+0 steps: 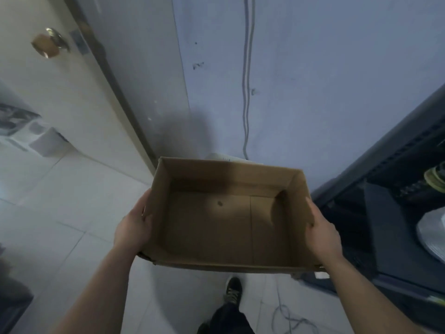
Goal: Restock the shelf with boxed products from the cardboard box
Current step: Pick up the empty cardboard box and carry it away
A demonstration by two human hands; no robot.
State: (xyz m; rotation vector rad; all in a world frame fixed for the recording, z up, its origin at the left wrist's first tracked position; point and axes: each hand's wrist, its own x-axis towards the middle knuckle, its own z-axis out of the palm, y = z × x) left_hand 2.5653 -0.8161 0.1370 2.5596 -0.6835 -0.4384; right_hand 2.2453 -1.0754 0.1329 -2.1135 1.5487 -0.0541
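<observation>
You are holding the open-topped brown cardboard box point(228, 220) out in front of you at chest height, above the pale tiled floor point(60, 213). Your left hand point(132, 227) is pressing flat against the box's short wall at 9 o'clock, fingers wrapped toward the underside. Your right hand point(321, 233) is gripping the opposite wall at 3 o'clock, thumb over the rim. Both hands are closed on the box.

The box is showing a bare bottom: no boxed products inside, only a small dark speck near the middle. Judging by that, the unloading part is finished and you are carrying the empty away or setting it down.

A dark metal shelving unit point(385, 213) is standing at 3 o'clock, just beside the box's right wall. What is sitting on it is too blurred to name. A pale door with a brass round knob point(47, 43) is at 10 o'clock. The blue-grey wall point(313, 92) is straight ahead at 12.

For the step in hand:
- Keep both palms pressing inward evenly; an empty box is light and is likely to flex or twist if one side slackens.
- Keep it level and clear of the shelving corner.
- Watch the loose grey cable point(289, 319) lying on the floor at 5 o'clock, near your dark shoe point(233, 289); it could catch your step.
</observation>
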